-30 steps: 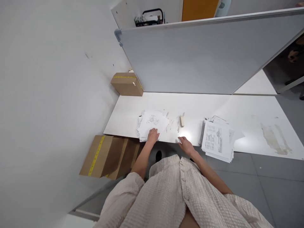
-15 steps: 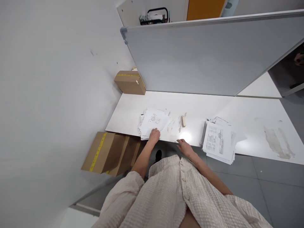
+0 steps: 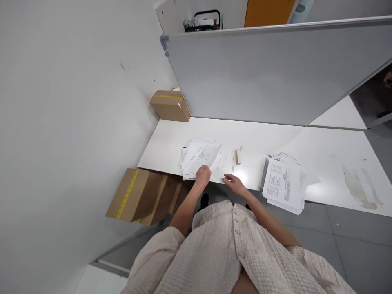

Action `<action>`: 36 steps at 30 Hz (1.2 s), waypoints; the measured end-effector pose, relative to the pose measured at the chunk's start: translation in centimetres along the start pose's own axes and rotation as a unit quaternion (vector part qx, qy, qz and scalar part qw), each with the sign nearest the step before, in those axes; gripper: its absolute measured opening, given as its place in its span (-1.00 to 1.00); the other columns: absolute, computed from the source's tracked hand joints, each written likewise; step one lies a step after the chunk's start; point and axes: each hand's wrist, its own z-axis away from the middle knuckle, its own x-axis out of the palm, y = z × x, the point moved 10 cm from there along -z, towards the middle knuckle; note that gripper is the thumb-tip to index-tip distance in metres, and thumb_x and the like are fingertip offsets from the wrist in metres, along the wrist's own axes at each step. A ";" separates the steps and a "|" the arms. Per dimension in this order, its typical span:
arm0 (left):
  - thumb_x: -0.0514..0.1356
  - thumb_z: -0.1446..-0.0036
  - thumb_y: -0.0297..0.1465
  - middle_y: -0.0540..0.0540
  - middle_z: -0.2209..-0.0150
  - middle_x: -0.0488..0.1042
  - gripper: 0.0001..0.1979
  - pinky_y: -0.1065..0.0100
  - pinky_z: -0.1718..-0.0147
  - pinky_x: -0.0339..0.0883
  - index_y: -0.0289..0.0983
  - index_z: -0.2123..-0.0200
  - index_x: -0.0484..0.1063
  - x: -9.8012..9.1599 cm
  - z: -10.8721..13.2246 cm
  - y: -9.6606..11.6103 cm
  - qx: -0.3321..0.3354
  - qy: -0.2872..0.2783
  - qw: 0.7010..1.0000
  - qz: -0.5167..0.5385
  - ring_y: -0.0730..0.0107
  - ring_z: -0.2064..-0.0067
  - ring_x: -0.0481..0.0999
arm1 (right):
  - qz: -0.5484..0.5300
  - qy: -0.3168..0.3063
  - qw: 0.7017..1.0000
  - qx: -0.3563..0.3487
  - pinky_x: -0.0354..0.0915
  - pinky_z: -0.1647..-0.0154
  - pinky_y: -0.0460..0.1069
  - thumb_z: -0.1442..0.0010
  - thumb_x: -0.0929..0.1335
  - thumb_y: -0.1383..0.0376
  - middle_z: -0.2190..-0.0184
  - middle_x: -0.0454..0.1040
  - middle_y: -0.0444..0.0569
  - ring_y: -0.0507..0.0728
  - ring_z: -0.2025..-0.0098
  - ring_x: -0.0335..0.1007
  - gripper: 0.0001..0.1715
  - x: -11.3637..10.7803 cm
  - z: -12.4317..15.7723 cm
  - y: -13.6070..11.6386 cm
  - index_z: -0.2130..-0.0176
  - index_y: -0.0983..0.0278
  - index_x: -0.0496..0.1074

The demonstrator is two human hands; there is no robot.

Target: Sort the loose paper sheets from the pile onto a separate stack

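My left hand (image 3: 202, 175) rests on the near corner of a loose pile of printed sheets (image 3: 197, 157) at the left of a white table (image 3: 263, 139); its fingers curl over the top sheet's edge. My right hand (image 3: 233, 183) lies at the table's front edge with fingers stretched flat, holding nothing. A small cream stapler (image 3: 238, 156) sits just beyond it. A second, thicker stack of printed papers (image 3: 283, 183) lies to the right, overhanging the front edge.
A grey partition board (image 3: 275, 73) stands along the table's back. One cardboard box (image 3: 170, 105) sits at the far left corner, and other boxes (image 3: 141, 196) stand on the floor under the table's left end. A white wall is on the left.
My right hand has slid left along the front edge, toward the left pile. My left hand has stayed on the pile's near corner, shifting slightly right.
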 end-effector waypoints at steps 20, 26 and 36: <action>0.09 -0.04 -0.21 -0.22 0.07 0.24 -0.59 0.20 0.16 0.17 -0.24 0.04 0.22 3.1 -0.5 -2.2 -0.054 -0.055 0.997 0.002 0.11 0.02 0.19 | -0.055 0.276 0.957 0.065 0.26 0.43 -0.02 -0.03 0.16 0.04 0.32 0.46 0.10 0.22 0.31 0.37 -0.49 -8.6 3.3 3.1 0.23 0.36 0.35; 0.02 -0.09 -0.31 -0.19 0.21 0.36 -0.76 0.26 0.12 0.15 -0.29 0.23 0.37 2.8 -1.6 -2.7 -0.037 -0.044 0.995 0.083 0.22 0.10 0.29 | -0.024 0.260 0.964 0.055 0.26 0.37 0.00 -0.05 0.14 0.04 0.28 0.45 0.11 0.23 0.27 0.37 -0.47 -8.0 3.2 2.4 0.20 0.37 0.36; 0.18 0.10 -0.15 -0.06 0.44 0.45 -0.66 0.34 0.34 0.30 -0.32 0.38 0.35 -2.4 -0.8 -3.6 -0.151 -0.057 0.700 0.696 0.37 0.35 0.44 | -0.155 0.209 0.964 0.061 0.32 0.28 0.04 -0.02 0.22 0.14 0.19 0.44 0.06 0.21 0.20 0.38 -0.54 -7.2 1.7 3.0 0.11 0.30 0.32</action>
